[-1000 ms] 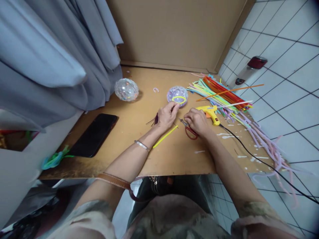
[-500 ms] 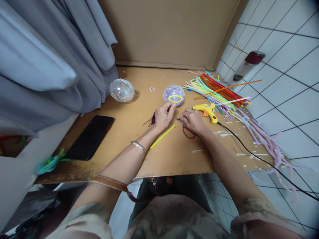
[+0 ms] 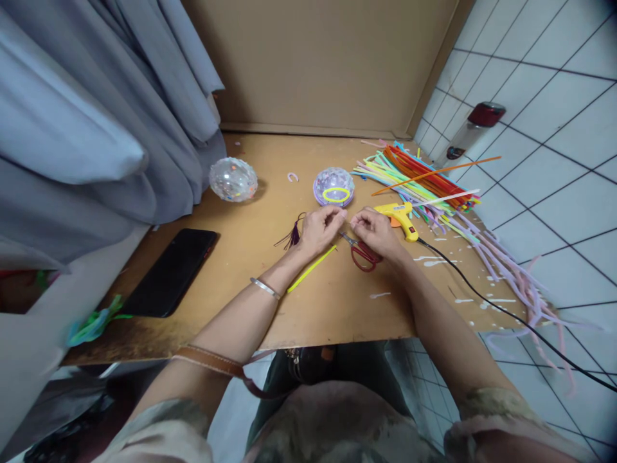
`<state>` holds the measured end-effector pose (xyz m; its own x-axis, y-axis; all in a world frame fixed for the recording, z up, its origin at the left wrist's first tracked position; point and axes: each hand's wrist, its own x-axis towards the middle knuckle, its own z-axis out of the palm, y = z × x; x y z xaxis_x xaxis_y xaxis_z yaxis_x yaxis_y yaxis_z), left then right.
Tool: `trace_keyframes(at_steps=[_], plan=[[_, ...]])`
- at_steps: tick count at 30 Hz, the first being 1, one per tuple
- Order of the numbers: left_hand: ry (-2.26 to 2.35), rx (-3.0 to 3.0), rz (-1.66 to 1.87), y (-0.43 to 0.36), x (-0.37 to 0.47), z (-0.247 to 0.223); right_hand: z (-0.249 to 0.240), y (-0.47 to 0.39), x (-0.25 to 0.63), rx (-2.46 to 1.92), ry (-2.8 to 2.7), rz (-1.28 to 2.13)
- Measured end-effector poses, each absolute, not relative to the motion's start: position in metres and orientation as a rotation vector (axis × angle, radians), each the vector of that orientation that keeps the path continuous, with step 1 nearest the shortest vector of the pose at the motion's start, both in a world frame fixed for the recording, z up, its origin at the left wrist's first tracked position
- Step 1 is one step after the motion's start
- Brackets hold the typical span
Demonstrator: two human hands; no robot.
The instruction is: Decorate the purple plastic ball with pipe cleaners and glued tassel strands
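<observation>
My left hand is pinched closed just in front of a clear ball with pale lilac trim. Facing me on that ball is a yellow oval ring. Close by on the right, my right hand is also pinched; whatever either set of fingertips holds is too small to make out. Red-handled scissors lie on the table below the right hand. A yellow pipe cleaner piece lies beside my left wrist, and a dark purple tassel is left of that hand.
A yellow glue gun with a black cord lies right of my hands. Behind it are bundled coloured pipe cleaners. Another clear decorated ball, a small pale curved piece and a black phone are to the left.
My hands have come closer together, the left drawing back slightly from the ball. My right hand has lifted off the scissors, which show more fully on the table. The view has shifted slightly.
</observation>
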<state>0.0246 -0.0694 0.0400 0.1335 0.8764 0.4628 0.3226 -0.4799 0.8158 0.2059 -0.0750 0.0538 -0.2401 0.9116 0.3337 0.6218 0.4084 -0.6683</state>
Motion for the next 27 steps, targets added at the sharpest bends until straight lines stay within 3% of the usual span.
trace_keyframes(at_steps=[7,17,27], plan=[[1.177,1.997,1.254,-0.0708,0.0260,0.0375,0.0516,-0.0742,0.2045,-1.284,-1.873,0.537],[1.023,1.577,1.274,-0.0640,0.0308,0.0392,0.0521,-0.0711,0.2066,-1.231,-1.671,0.608],[1.032,1.603,1.272,-0.0673,0.0324,0.0408,0.0537,-0.0743,0.2048,-1.203,-1.719,0.579]])
